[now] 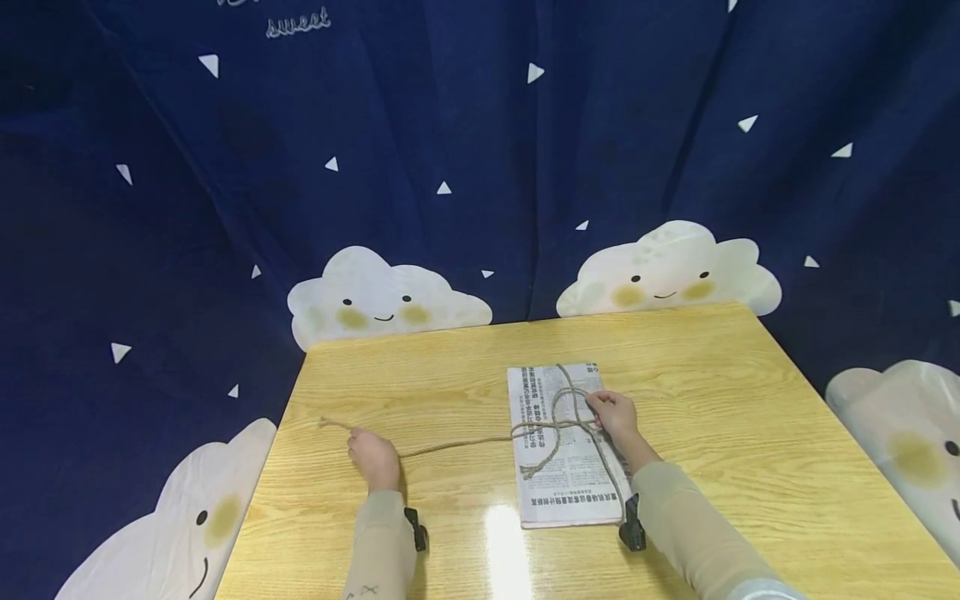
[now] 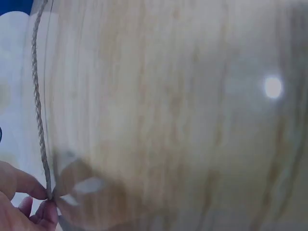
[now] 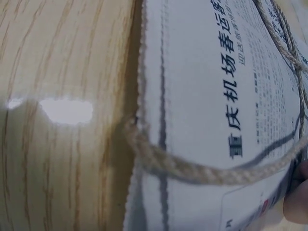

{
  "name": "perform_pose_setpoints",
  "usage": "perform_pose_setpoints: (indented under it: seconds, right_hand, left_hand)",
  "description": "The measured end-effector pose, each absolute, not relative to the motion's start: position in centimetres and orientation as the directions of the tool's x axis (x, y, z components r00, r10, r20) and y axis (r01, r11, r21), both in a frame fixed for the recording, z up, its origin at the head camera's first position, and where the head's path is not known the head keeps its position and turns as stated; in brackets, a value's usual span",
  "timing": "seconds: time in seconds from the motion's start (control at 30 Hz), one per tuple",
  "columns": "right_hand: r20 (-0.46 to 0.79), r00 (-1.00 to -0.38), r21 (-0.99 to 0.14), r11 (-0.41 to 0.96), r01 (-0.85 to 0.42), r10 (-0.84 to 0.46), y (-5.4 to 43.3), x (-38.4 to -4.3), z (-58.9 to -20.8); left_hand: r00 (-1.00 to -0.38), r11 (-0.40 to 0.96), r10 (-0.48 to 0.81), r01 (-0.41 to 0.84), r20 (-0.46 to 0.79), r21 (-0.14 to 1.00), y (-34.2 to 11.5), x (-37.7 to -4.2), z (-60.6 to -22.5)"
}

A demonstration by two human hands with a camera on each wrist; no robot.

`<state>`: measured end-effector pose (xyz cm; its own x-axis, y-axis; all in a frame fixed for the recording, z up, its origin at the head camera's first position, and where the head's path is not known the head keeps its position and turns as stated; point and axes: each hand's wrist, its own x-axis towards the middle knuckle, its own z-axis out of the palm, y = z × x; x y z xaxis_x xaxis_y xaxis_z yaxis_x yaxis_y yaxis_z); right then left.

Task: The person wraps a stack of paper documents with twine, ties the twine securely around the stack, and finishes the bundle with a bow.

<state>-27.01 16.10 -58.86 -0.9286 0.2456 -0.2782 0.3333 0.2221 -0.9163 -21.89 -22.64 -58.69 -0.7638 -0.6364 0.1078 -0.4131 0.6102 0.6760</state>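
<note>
A newspaper bundle [image 1: 536, 492] lies flat on the table with twine [image 1: 457, 444] crossed over its top in loose loops. Out to the left, my left hand [image 1: 373, 457] pinches the twine between thumb and fingertips a little short of its frayed end. The left wrist view has these fingers [image 2: 21, 185] at the lower left, with the twine [image 2: 38, 106] running straight away from them. At the bundle's right edge, my right hand [image 1: 617, 421] pinches a loop of the twine. Only a fingertip [image 3: 297, 204] shows in the right wrist view, beside the newspaper [image 3: 197, 96].
The wooden table [image 1: 420, 375] extends around the bundle on all sides. Behind it hangs a dark blue curtain [image 1: 480, 108] with clouds and white triangles. Another frayed twine end [image 1: 529, 472] lies on the bundle's left part.
</note>
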Motion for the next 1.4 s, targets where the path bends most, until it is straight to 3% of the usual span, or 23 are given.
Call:
perform_pose_setpoints:
  seconds: [0.17,0.33,0.47,0.63,0.77,0.97,1.13,1.4]
  right_hand:
    - [-0.278,-0.929,-0.912,0.235,0.335,0.244,16.1,-26.9,-58.9]
    - [-0.27,-0.931,-0.907,0.258,0.331,0.246,16.1,-26.9,-59.0]
    - [-0.267,-0.931,-0.907,0.261,0.331,0.25,16.2,-26.9,-59.1]
    - [-0.264,-0.93,-0.91,0.254,0.328,0.254,16.3,-26.9,-59.3]
    - [-0.241,-0.936,-0.918,0.253,0.306,0.258,16.3,-27.0,-59.5]
    - [-0.235,-0.938,-0.93,0.222,0.293,0.254,16.3,-27.0,-59.7]
    - [-0.23,-0.94,-0.934,0.215,0.286,0.252,16.3,-27.0,-59.5]
    - [-0.235,-0.937,-0.945,0.165,0.283,0.26,16.2,-26.9,-59.4]
  left_hand:
    - [-0.778,0.63,-0.617,-0.401,0.115,0.665,-22.5,-22.4,-58.8]
    - [-0.859,0.658,-0.507,-0.332,0.072,0.676,-21.8,-22.5,-58.5]
    - [-0.92,0.653,-0.379,-0.188,0.103,0.733,-20.5,-23.1,-57.9]
    - [-0.972,0.591,-0.133,0.08,0.196,0.802,-18.2,-24.1,-57.1]
    - [-0.97,0.514,0.05,0.229,0.238,0.827,-15.9,-24.7,-56.4]
    - [-0.939,0.535,0.236,0.341,0.251,0.773,-12.4,-25.2,-56.0]
    - [-0.927,0.577,0.342,0.337,0.154,0.744,-10.1,-25.2,-55.9]
    - [-0.921,0.643,0.384,0.318,0.066,0.696,-7.7,-25.5,-56.6]
